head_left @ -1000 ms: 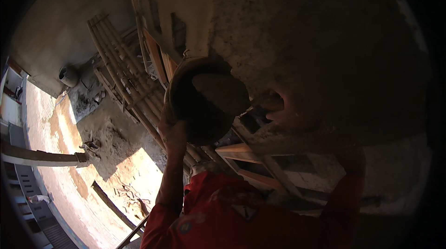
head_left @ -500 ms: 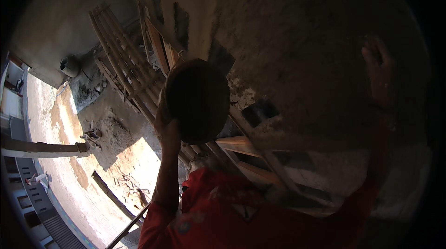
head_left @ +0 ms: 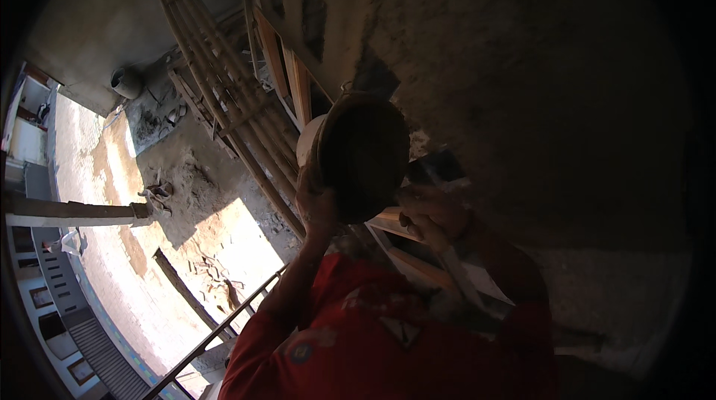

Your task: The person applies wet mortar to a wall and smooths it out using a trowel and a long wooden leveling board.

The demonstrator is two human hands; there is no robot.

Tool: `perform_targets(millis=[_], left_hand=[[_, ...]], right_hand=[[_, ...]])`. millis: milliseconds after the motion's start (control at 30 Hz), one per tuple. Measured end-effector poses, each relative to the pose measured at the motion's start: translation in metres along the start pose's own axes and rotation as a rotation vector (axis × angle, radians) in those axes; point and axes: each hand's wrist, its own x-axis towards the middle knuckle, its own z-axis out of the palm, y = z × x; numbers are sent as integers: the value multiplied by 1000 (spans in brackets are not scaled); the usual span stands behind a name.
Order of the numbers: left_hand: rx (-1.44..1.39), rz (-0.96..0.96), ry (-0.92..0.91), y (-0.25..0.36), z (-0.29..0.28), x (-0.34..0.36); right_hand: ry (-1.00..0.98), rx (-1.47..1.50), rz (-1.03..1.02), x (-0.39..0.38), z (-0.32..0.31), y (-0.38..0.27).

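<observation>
My left hand (head_left: 319,210) grips the near-left side of a round bucket (head_left: 365,158). The bucket is tilted, its dark mouth facing me and its pale outer wall showing at the left; what lies inside is too dark to make out. Close to the bucket's lower right rim is my right hand (head_left: 436,210), in deep shade with its fingers curled. Whatever it holds, if anything, cannot be made out. Both arms wear red sleeves.
A rough, shadowed wall (head_left: 537,124) fills the right side. Bamboo poles (head_left: 231,94) lie bundled beyond the bucket, beside wooden frames (head_left: 298,87). Far left are another bucket (head_left: 127,83), a sand heap (head_left: 186,184) and a metal rail (head_left: 216,331) above sunlit ground.
My right hand has come down and left from the wall to the bucket's rim. The bucket, still in my left hand, now appears further right in the view.
</observation>
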Motion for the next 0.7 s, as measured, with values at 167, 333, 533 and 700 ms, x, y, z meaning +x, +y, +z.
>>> perform_targets(millis=[167, 333, 533, 700], left_hand=[[82, 156, 35, -2, 9, -7], [117, 320, 16, -11, 9, -2], [-17, 192, -83, 15, 3, 16], [1, 126, -121, 19, -15, 26]], right_hand=[[112, 184, -141, 51, 20, 37], [307, -66, -317, 82, 47, 30], [370, -892, -720, 111, 18, 33], [306, -1743, -615, 63, 23, -2]])
